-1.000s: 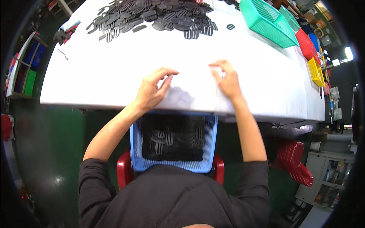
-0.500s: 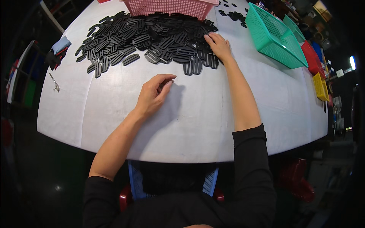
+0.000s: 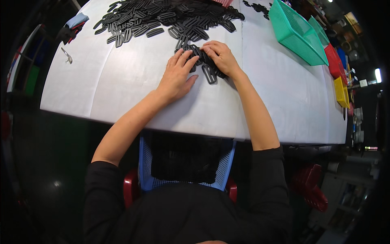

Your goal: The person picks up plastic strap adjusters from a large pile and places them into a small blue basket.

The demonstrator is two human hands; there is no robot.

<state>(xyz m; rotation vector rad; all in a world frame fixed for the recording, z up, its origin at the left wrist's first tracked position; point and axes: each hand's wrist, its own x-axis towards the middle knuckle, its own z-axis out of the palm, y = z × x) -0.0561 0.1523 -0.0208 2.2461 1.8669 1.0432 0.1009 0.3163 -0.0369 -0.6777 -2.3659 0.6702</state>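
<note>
fingers (image 3: pixel 191 63) of the left hand (image 3: pixel 175 79) are resting partly spread, while those of the right hand (image 3: pixel 223 59) are lying curled. below both, a broad white-covered table (image 3: pixel 134 95) is filling the scene. a wide heap of flat, black, slotted plastic buckles (image 3: pixel 140 16) is lying at its far side, probably to leave working room near. a blue, perforated plastic basket (image 3: pixel 146 162) is sitting below the near edge, seemingly for easy reach; its inside is showing dark. a green mesh basket (image 3: pixel 285 40) is standing far right, likely out of the way. between the hands, a small cluster of the same black buckles (image 3: pixel 209 74) is resting, presumably so both are reaching it comfortably. the left fingertips are seemingly touching its left side, standing loosely apart and gripping nothing visible. the right fingers are standing narrow over its far right side; whether they are pinching a buckle, i cannot tell.
</note>
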